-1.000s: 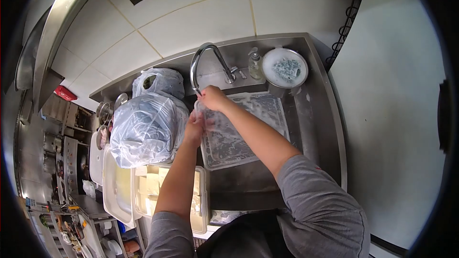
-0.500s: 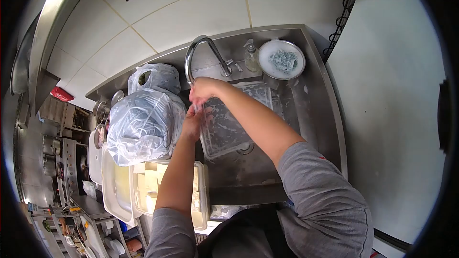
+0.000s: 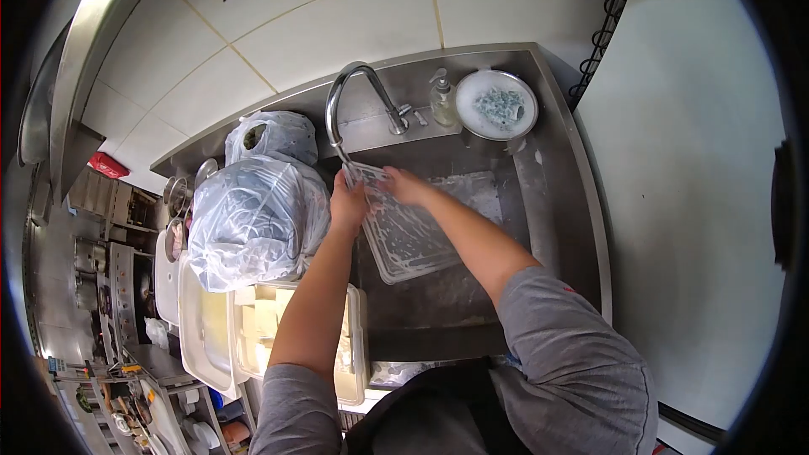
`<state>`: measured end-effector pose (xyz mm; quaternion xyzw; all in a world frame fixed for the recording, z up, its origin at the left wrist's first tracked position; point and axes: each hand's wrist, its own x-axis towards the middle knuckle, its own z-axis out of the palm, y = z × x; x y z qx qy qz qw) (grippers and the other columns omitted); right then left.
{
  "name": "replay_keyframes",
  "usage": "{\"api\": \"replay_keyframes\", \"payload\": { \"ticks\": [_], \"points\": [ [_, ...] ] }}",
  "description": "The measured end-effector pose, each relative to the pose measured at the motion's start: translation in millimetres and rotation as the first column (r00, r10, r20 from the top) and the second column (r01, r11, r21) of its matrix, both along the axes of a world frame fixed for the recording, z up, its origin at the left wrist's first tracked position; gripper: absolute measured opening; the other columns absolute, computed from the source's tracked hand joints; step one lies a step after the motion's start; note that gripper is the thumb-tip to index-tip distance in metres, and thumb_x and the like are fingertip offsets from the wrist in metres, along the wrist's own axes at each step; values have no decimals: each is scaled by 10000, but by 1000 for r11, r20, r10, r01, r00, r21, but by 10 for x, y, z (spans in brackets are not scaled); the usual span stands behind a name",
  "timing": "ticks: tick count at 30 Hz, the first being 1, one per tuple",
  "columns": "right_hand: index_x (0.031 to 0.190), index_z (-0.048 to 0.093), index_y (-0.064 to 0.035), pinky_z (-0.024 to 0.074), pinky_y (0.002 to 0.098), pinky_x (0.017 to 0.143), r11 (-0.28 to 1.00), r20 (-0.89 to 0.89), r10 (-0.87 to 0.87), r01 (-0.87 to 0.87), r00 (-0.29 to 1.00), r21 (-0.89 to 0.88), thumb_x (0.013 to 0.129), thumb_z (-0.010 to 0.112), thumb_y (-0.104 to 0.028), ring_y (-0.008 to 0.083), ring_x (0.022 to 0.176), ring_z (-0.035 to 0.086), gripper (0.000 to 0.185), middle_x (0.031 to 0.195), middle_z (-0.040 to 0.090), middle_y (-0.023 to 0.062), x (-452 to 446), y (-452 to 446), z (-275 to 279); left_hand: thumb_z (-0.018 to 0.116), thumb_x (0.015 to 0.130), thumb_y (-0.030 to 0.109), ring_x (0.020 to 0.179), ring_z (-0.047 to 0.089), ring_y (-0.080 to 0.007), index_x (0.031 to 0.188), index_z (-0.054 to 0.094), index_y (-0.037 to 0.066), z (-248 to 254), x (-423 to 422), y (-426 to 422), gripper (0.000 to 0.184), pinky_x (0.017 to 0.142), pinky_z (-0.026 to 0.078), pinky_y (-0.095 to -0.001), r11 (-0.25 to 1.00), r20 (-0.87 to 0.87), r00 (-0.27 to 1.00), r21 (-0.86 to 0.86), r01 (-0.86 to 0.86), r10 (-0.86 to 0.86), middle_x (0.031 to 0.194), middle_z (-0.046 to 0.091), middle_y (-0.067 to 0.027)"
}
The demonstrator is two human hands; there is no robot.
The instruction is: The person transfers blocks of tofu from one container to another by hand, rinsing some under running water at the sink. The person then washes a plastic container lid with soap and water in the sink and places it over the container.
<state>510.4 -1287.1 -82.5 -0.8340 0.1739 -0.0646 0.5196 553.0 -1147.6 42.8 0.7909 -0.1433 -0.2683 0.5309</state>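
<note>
A clear rectangular plastic lid or shallow tray (image 3: 413, 240), streaked with white suds, is tilted over the sink (image 3: 539, 295). Its upper left corner is just under the spout of the chrome faucet (image 3: 331, 105). My left hand (image 3: 348, 202) is closed on the left rim, thumb up. My right hand (image 3: 406, 186) grips the upper edge a little to the right, its fingers partly blurred. Both hands are close together below the spout. Whether water is running is hard to make out.
Left of the sink sit a bulky plastic-wrapped bundle (image 3: 253, 223) and a smaller bag (image 3: 274, 136). Nearer me is a container of pale blocks (image 3: 268, 312). A soap pump bottle (image 3: 442, 101) and a bowl of suds with a scrubber (image 3: 497, 105) stand at the back right.
My right hand has moved right and down, from beside the spout to the lid's upper edge. The lid's angle has shifted, and my left hand has risen slightly.
</note>
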Motion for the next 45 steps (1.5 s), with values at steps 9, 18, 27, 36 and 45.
{"api": "replay_keyframes", "payload": {
  "ticks": [9, 18, 27, 36, 45],
  "points": [
    [1406, 225, -60, 261, 561, 1018, 839, 453, -329, 477, 829, -263, 791, 665, -326, 386, 1313, 278, 801, 1400, 323, 188, -168, 410, 589, 491, 942, 196, 708, 585, -120, 1247, 457, 64, -114, 316, -270, 334, 597, 500, -279, 978, 213, 955, 72, 194, -205, 931, 602, -51],
    [985, 610, -58, 486, 362, 713, 963, 192, -200, 229, 961, -143, 699, 747, -367, 290, 816, 631, 443, 817, 624, 133, -481, -379, 1180, 441, 962, 301, 744, 579, -126, 1071, 592, 26, 255, 350, -174, 332, 634, 476, -270, 936, 129, 932, -54, 347, -338, 886, 628, -57],
    [995, 649, -102, 503, 348, 782, 917, 427, -362, 400, 829, 1, 793, 657, -146, 272, 931, 627, 207, 1012, 654, 76, -1483, 687, 1252, 624, 777, 407, 1263, 335, -383, 1257, 517, 170, 19, 466, -242, 546, 1033, 306, -443, 855, 429, 897, 501, -133, -111, 1399, 329, -175],
    [1068, 636, -167, 505, 365, 820, 866, 540, -344, 482, 768, -134, 738, 594, 10, 263, 996, 607, 377, 1128, 618, 48, -1769, 1006, 1204, 562, 863, 236, 1037, 531, -309, 1406, 302, 155, -195, 336, -189, 607, 847, 457, -403, 990, -30, 999, 131, 45, -42, 1346, 413, -135],
    [1437, 232, -248, 203, 585, 1049, 823, 272, 219, -27, 937, -568, 792, 574, -524, 336, 1352, 218, 781, 1479, 226, 82, -1256, 1204, 886, 441, 956, 139, 929, 583, -168, 1320, 395, 143, 156, 273, -99, 368, 679, 518, -294, 978, -117, 984, -174, 115, -137, 1168, 538, -59]
  ]
}}
